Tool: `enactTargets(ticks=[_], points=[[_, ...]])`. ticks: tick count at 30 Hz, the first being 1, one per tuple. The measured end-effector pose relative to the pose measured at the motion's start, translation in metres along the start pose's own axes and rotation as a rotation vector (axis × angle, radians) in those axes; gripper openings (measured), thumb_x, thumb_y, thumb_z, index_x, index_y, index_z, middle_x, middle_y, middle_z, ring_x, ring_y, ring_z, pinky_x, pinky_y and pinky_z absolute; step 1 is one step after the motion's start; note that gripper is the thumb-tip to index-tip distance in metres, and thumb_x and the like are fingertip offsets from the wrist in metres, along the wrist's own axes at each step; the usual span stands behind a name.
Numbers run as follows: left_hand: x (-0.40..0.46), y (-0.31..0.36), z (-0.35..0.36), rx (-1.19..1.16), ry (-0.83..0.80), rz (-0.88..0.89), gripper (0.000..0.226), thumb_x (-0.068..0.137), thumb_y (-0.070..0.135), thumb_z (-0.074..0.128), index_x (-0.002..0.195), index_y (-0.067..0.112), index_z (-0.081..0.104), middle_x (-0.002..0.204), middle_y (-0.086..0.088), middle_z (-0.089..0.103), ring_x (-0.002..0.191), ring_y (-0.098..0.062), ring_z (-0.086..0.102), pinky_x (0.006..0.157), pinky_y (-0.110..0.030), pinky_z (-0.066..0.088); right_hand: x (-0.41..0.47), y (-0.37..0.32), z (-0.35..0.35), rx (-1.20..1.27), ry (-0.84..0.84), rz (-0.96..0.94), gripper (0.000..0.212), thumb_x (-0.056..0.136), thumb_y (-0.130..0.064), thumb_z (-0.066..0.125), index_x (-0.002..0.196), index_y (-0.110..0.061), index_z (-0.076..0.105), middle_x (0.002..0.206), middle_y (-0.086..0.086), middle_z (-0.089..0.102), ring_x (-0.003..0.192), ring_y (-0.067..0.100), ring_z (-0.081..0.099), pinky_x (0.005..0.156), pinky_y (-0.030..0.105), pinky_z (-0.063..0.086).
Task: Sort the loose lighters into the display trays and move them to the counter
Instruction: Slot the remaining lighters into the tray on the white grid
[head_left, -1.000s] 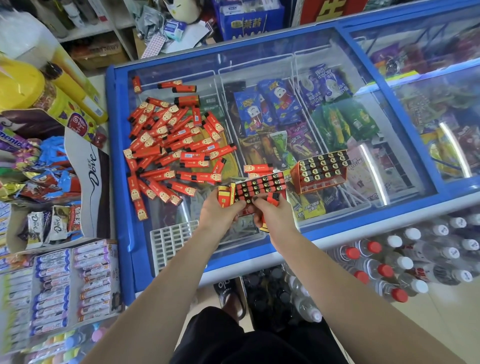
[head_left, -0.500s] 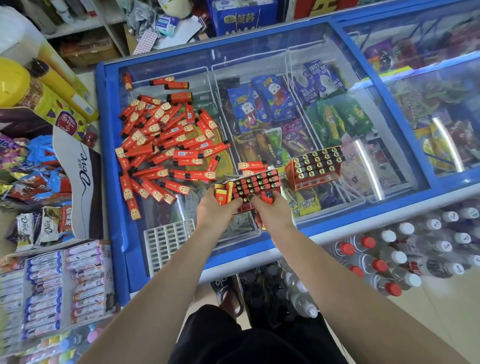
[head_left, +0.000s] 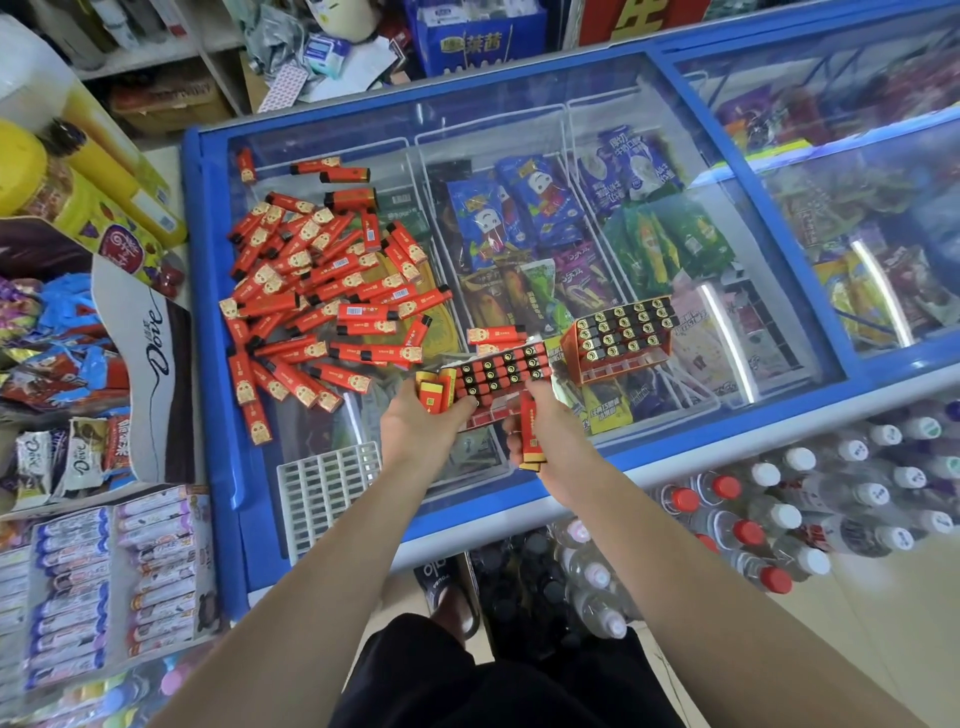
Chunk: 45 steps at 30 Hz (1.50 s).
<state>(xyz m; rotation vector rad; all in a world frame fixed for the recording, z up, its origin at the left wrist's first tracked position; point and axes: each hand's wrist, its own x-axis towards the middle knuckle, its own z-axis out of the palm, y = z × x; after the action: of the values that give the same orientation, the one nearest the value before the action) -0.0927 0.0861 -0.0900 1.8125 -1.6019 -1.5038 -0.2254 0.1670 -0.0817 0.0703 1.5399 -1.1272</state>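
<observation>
I am standing at the freezer, working on its glass lid. My left hand is gripping a few red lighters against the near left end of a display tray, fingers curled round them and thumb on top. The tray is sitting tilted on the glass just in front of me, its rows packed with lighters standing black tops up. My right hand is closing round a small bunch of lighters, held upright beside the tray's near right corner, their yellow ends poking out below my fingers. A second tray, also full, is standing on the glass just to the right of the first and a little farther away. The big heap of loose lighters is lying scattered over the left part of the lid, well apart from my hands, and one lighter is lying flat just behind the tray I am filling. A white plastic grid is resting on the glass near my left forearm.
</observation>
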Motion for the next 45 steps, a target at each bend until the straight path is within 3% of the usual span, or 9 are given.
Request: enactTargets(ticks=[3, 8, 11, 13, 15, 24, 34, 39, 45], points=[[-0.009, 0.009, -0.005, -0.050, -0.019, -0.012, 0.068, 0.091, 0.035, 0.078, 0.148, 0.015, 0.046, 0.076, 0.008, 0.057, 0.062, -0.004, 0.054, 0.042, -0.007, 0.040, 0.001, -0.001, -0.010, 0.123, -0.032, 0.003, 0.026, 0.105, -0.028, 0.051, 0.106, -0.006, 0.065, 0.066, 0.002, 0.059, 0.052, 0.014, 0.051, 0.053, 0.029, 0.041], [-0.018, 0.012, -0.005, -0.113, -0.133, 0.013, 0.031, 0.088, 0.035, 0.081, 0.096, 0.040, 0.051, 0.069, -0.003, 0.066, 0.056, -0.017, 0.056, 0.060, -0.035, 0.053, -0.004, -0.005, -0.013, 0.058, 0.000, -0.081, 0.016, 0.097, -0.030, 0.069, 0.109, -0.019, 0.068, 0.083, -0.003, 0.068, 0.061, 0.006, 0.062, 0.056, 0.023, 0.047], [-0.025, 0.014, -0.002, -0.114, -0.260, 0.022, 0.033, 0.087, 0.033, 0.083, 0.097, 0.042, 0.053, 0.064, 0.000, 0.064, 0.051, -0.014, 0.054, 0.054, -0.029, 0.048, -0.003, -0.007, -0.005, 0.030, 0.078, -0.158, 0.010, 0.088, -0.029, 0.075, 0.097, -0.026, 0.073, 0.099, -0.003, 0.075, 0.088, 0.010, 0.071, 0.073, 0.030, 0.054], [-0.028, 0.015, 0.000, -0.081, -0.330, 0.030, 0.038, 0.083, 0.034, 0.085, 0.112, 0.024, 0.062, 0.064, 0.003, 0.066, 0.049, -0.011, 0.057, 0.051, -0.024, 0.047, -0.004, -0.009, 0.002, 0.050, 0.103, -0.182, 0.008, 0.083, -0.027, 0.076, 0.090, -0.027, 0.073, 0.106, 0.002, 0.076, 0.099, 0.019, 0.070, 0.077, 0.037, 0.056], [-0.029, 0.015, 0.003, -0.067, -0.386, 0.012, 0.047, 0.080, 0.030, 0.088, 0.116, 0.016, 0.061, 0.069, 0.002, 0.067, 0.051, -0.011, 0.058, 0.049, -0.023, 0.047, -0.007, -0.013, 0.009, 0.130, 0.110, -0.194, 0.009, 0.088, -0.018, 0.075, 0.092, -0.021, 0.068, 0.102, 0.006, 0.076, 0.085, 0.018, 0.070, 0.062, 0.030, 0.055], [-0.030, 0.012, 0.006, -0.106, -0.318, -0.016, 0.028, 0.081, 0.022, 0.085, 0.102, 0.019, 0.065, 0.059, 0.003, 0.063, 0.050, -0.014, 0.056, 0.049, -0.025, 0.046, -0.016, -0.019, 0.017, 0.078, 0.103, -0.244, 0.003, 0.094, -0.018, 0.071, 0.093, -0.019, 0.068, 0.097, 0.002, 0.072, 0.082, 0.011, 0.064, 0.062, 0.021, 0.046], [-0.016, 0.011, -0.010, -0.030, -0.392, 0.057, 0.020, 0.086, 0.019, 0.083, 0.087, 0.011, 0.065, 0.055, -0.004, 0.057, 0.042, -0.015, 0.049, 0.045, -0.026, 0.041, -0.013, -0.024, -0.002, -0.012, -0.089, -0.110, 0.020, 0.099, -0.029, 0.065, 0.092, -0.012, 0.058, 0.062, 0.002, 0.049, 0.048, 0.015, 0.039, 0.048, 0.028, 0.032], [-0.010, 0.011, -0.011, 0.075, -0.322, 0.148, 0.018, 0.085, 0.022, 0.083, 0.091, 0.021, 0.066, 0.056, 0.005, 0.065, 0.048, -0.013, 0.059, 0.049, -0.025, 0.046, -0.011, -0.024, -0.008, 0.123, -0.189, -0.068, 0.013, 0.099, -0.020, 0.064, 0.100, -0.011, 0.055, 0.067, 0.006, 0.054, 0.049, 0.015, 0.039, 0.046, 0.026, 0.031], [-0.001, 0.008, -0.017, 0.067, -0.151, 0.166, 0.018, 0.090, 0.026, 0.079, 0.101, 0.028, 0.065, 0.075, 0.000, 0.074, 0.052, -0.012, 0.066, 0.052, -0.030, 0.054, -0.006, -0.019, -0.021, 0.126, -0.066, -0.166, 0.009, 0.099, -0.012, 0.061, 0.092, -0.010, 0.056, 0.067, 0.012, 0.059, 0.050, 0.017, 0.041, 0.047, 0.027, 0.030]])
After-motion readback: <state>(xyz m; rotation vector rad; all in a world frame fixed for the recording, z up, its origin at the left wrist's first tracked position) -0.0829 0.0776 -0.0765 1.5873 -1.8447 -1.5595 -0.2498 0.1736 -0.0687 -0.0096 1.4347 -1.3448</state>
